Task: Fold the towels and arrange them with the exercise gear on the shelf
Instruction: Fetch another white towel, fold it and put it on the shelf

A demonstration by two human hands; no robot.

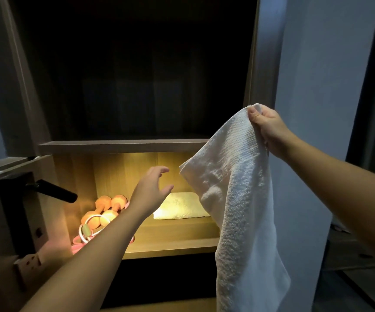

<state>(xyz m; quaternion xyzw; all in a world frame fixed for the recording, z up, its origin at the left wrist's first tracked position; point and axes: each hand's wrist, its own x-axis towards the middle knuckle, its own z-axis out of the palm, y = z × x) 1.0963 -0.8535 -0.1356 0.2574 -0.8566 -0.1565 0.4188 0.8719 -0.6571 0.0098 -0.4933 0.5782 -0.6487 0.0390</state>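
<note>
My right hand [266,127] pinches the top corner of a white towel [238,199], which hangs unfolded in front of the shelf's right side. My left hand [151,188] hovers with relaxed, spread fingers just left of the towel's loose corner, holding nothing. On the lit shelf [170,244] a folded towel [181,206] lies flat at the back right, partly hidden by the hanging towel. Two orange dumbbells [105,210] sit at the shelf's left, with a pink and white skipping rope [87,235] coiled in front of them, partly behind my left forearm.
The compartment above the lit shelf [137,86] is dark. A black door handle [56,191] juts out at the left, with a wall socket [28,263] below it. A pale wall [317,86] stands right of the unit.
</note>
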